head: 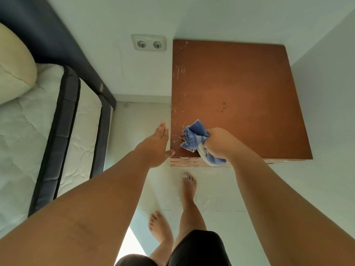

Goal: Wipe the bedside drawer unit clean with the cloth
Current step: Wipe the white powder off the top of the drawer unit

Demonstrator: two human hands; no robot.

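The bedside drawer unit (240, 89) has a brown wooden top with white scuffs along its left edge and a few dark spots near the middle. My right hand (219, 143) is shut on a bunched blue and white cloth (194, 138), which rests on the top near the front left corner. One end of the cloth hangs over the front edge. My left hand (156, 144) is flat with fingers together, lying against the unit's left side at the front corner, the thumb touching the top edge.
A bed with a white mattress (25, 131), dark frame and a cream pillow (13, 68) stands at the left. A double wall socket (148, 43) sits left of the unit. White walls close in behind and to the right. My bare feet (189, 184) stand on the pale floor.
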